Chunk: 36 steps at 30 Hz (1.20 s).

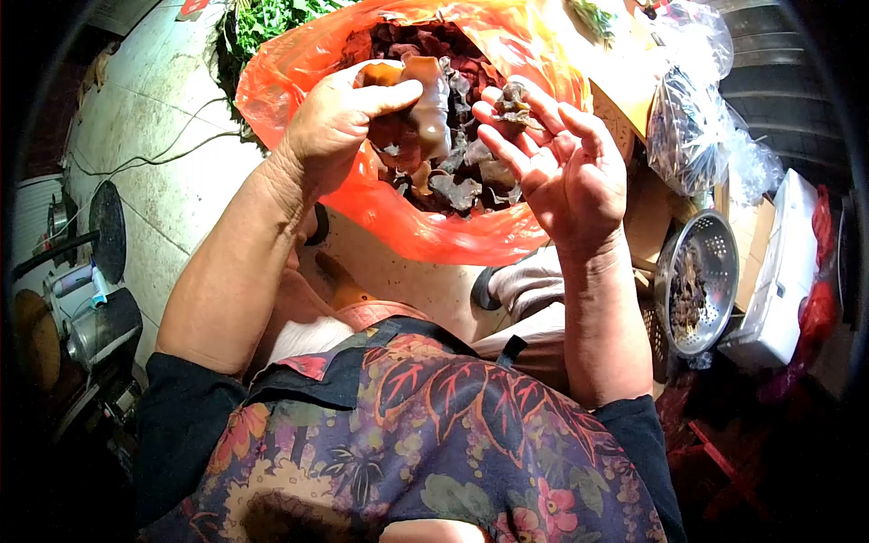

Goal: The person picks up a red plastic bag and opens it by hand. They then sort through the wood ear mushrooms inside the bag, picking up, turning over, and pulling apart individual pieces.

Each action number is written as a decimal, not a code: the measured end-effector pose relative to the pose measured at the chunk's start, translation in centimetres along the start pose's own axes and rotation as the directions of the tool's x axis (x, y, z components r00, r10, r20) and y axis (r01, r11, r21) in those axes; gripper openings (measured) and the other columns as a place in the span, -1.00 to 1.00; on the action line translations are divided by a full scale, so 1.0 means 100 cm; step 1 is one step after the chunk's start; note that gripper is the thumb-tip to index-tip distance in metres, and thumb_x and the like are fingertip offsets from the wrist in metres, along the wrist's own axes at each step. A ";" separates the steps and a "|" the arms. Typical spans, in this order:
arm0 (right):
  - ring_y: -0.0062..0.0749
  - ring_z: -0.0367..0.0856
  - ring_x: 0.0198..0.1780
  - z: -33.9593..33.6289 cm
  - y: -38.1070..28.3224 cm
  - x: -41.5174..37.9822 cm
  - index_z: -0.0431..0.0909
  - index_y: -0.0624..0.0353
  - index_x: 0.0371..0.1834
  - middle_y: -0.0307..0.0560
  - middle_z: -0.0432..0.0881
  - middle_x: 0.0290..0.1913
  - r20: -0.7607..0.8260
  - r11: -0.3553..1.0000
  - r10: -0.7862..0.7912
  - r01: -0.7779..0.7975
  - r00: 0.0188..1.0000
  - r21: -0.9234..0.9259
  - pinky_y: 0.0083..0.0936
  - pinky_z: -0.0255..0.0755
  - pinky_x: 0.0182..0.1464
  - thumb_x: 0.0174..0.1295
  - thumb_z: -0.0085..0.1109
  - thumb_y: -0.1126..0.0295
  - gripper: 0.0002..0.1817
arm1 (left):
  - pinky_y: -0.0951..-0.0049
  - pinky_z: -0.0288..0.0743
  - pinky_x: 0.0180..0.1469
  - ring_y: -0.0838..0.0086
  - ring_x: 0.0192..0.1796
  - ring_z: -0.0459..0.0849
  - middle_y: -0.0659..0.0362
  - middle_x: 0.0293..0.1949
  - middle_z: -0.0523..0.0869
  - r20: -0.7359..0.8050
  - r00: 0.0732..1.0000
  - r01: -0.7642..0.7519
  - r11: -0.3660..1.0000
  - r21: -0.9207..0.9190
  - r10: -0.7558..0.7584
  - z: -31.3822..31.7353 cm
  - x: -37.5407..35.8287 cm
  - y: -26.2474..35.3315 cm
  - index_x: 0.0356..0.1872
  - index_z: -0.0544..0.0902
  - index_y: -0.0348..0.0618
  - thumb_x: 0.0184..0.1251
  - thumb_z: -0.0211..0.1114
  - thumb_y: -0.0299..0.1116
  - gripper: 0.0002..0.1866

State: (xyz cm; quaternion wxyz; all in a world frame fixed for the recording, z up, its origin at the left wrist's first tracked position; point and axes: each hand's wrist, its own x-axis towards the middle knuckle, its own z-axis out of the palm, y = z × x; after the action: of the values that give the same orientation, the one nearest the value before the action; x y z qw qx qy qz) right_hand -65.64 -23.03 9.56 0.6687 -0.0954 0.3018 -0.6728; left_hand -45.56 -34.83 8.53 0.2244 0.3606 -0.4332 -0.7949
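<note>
Head view, surroundings: a pale tiled floor (163, 172) is seen on the left, crossed by thin cables; a dark fan (107, 231) and metal pots stand near the left edge.
Head view, greens: a bunch of leafy greens (272, 20) lies just behind the orange bag, partly hidden by it.
Head view, right side: clear plastic bags (692, 127) with dark contents are piled near a white box (780, 271).
Head view, obstruction: the floral apron (425, 434) and both forearms cover the lower middle, so what lies under them cannot be told.
Orange bag: an orange plastic bag (425, 235) is held open on the lap; it is filled with dark, wrinkled dried mushroom pieces (457, 185).
Colander: a metal colander (701, 281) is tilted on its side at the right, with a small heap of dark pieces inside.
Left hand: the left hand (335, 122) is raised over the bag mouth, its grip clamped on a brown glossy piece (425, 104).
Right hand: the right hand (561, 163) is turned palm up beside it, the fingertips pinched on a small dark piece (516, 101).
</note>
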 end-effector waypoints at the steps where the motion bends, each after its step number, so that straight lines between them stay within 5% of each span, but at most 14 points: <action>1: 0.12 0.46 0.17 -0.001 0.003 -0.002 0.30 0.52 0.17 0.25 0.45 0.15 0.086 0.997 -0.069 0.070 0.994 -0.014 -0.02 0.32 0.29 0.34 -0.20 0.43 -0.58 | 0.54 0.57 -0.24 0.54 -0.31 0.66 0.21 -0.26 0.66 0.000 1.000 0.000 1.000 0.000 0.000 0.000 0.001 0.000 -0.10 0.56 -0.20 0.31 0.24 -0.38 -0.80; 6: 0.18 0.44 0.18 -0.012 0.011 -0.002 0.31 0.49 0.18 0.25 0.43 0.17 0.279 0.968 -0.242 0.250 0.929 0.008 0.03 0.33 0.27 0.33 -0.13 0.43 -0.58 | 0.56 0.55 -0.24 0.59 -0.28 0.66 0.24 -0.24 0.65 0.039 0.996 -0.079 0.997 -0.002 0.079 0.008 -0.001 0.001 0.02 0.53 -0.19 0.37 0.16 -0.39 -0.75; 9: 0.36 0.26 0.29 -0.013 0.004 -0.001 0.36 0.20 0.25 0.33 0.31 0.28 0.383 0.956 -0.203 0.266 0.901 -0.122 0.16 0.12 0.35 0.29 0.03 0.33 -0.54 | 0.53 0.57 -0.20 0.56 -0.24 0.66 0.22 -0.20 0.64 0.036 0.999 -0.036 0.999 -0.003 0.036 0.015 -0.003 0.002 0.03 0.52 -0.21 0.37 0.15 -0.41 -0.75; 11: 0.21 0.33 0.28 -0.011 0.000 -0.001 0.32 0.40 0.24 0.30 0.37 0.24 0.066 0.988 -0.117 0.123 0.991 -0.094 0.03 0.15 0.37 0.26 -0.05 0.42 -0.52 | 0.50 0.60 -0.23 0.53 -0.26 0.67 0.20 -0.22 0.65 0.022 0.999 -0.035 0.999 -0.035 0.036 0.018 0.000 -0.001 0.00 0.52 -0.21 0.35 0.17 -0.41 -0.76; 14: 0.08 0.39 0.26 0.000 -0.001 -0.003 0.27 0.54 0.23 0.28 0.41 0.21 -0.048 0.982 -0.085 0.075 0.995 -0.170 -0.08 0.17 0.38 0.20 -0.12 0.47 -0.48 | 0.46 0.63 -0.28 0.47 -0.29 0.68 0.17 -0.25 0.65 -0.004 0.999 -0.054 0.996 -0.077 0.054 0.024 0.000 -0.003 -0.04 0.52 -0.22 0.35 0.18 -0.40 -0.78; 18: -0.03 0.36 0.29 0.003 0.003 -0.001 0.25 0.42 0.28 0.16 0.43 0.22 -0.007 0.990 -0.118 0.117 0.993 -0.078 -0.14 0.12 0.40 0.19 -0.06 0.38 -0.43 | 0.42 0.64 -0.27 0.40 -0.24 0.69 0.11 -0.22 0.65 0.029 0.999 0.037 0.993 -0.114 -0.034 0.026 -0.003 -0.003 0.01 0.51 -0.21 0.37 0.15 -0.40 -0.76; 19: -0.35 0.38 0.23 0.000 0.002 0.001 0.33 0.24 0.28 -0.10 0.43 0.23 0.048 0.997 -0.056 0.058 0.997 -0.049 -0.31 0.21 0.31 0.14 0.04 0.42 -0.45 | 0.42 0.63 -0.17 0.41 -0.20 0.68 0.12 -0.17 0.65 0.093 0.995 0.049 0.978 -0.202 -0.030 0.024 -0.002 -0.005 0.03 0.51 -0.22 0.38 0.13 -0.41 -0.75; 20: -0.45 0.34 0.25 0.004 0.002 0.001 0.37 0.13 0.27 -0.20 0.44 0.24 0.050 0.992 0.009 -0.002 0.999 -0.127 -0.38 0.13 0.29 0.16 0.08 0.33 -0.46 | 0.42 0.61 -0.07 0.43 -0.16 0.68 0.13 -0.12 0.65 0.157 0.987 0.065 0.956 -0.287 -0.020 0.024 -0.002 -0.005 0.06 0.50 -0.22 0.38 0.12 -0.42 -0.73; 26: -0.49 0.41 0.17 0.001 0.019 0.012 0.44 0.06 0.20 -0.22 0.52 0.14 -0.003 0.959 0.147 -0.144 0.989 -0.245 -0.40 0.22 0.16 0.24 0.11 0.15 -0.53 | 0.42 0.60 -0.10 0.44 -0.17 0.67 0.14 -0.14 0.66 0.121 0.992 0.057 0.975 -0.214 -0.032 0.023 -0.002 -0.003 0.07 0.49 -0.23 0.37 0.14 -0.42 -0.71; 28: -0.52 0.54 -0.02 0.012 0.018 0.010 0.49 0.12 0.14 -0.19 0.61 -0.03 0.068 0.958 0.147 -0.125 0.987 -0.259 -0.51 0.37 -0.01 0.26 0.13 0.17 -0.57 | 0.43 0.60 -0.12 0.45 -0.18 0.67 0.14 -0.15 0.66 0.080 0.996 0.044 0.989 -0.138 -0.033 0.020 0.000 -0.006 0.06 0.50 -0.23 0.35 0.17 -0.41 -0.71; 31: -0.60 0.60 -0.35 0.008 0.022 0.011 0.61 0.25 -0.07 -0.19 0.66 -0.28 -0.112 0.833 -0.002 -0.060 0.994 -0.550 -0.70 0.47 -0.31 0.21 0.22 0.33 -0.71 | 0.46 0.60 -0.20 0.49 -0.24 0.66 0.16 -0.19 0.66 -0.008 1.000 -0.018 0.995 0.101 0.019 0.022 -0.002 -0.005 -0.01 0.52 -0.24 0.29 0.26 -0.38 -0.71; 36: -0.57 0.61 -0.35 0.008 0.015 0.009 0.60 0.30 -0.07 -0.16 0.65 -0.26 -0.133 0.828 -0.038 -0.043 0.990 -0.559 -0.62 0.54 -0.26 0.20 0.21 0.36 -0.71 | 0.47 0.59 -0.22 0.50 -0.25 0.66 0.15 -0.20 0.66 -0.019 1.000 0.005 0.990 0.141 -0.002 0.019 -0.004 -0.001 -0.02 0.53 -0.25 0.24 0.29 -0.39 -0.69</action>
State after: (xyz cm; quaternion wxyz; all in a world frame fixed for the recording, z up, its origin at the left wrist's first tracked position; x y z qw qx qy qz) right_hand -64.07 -24.03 9.11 0.5897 -0.2398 0.5314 -0.5589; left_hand -46.77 -33.53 9.28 0.2010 0.3839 -0.4855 -0.7593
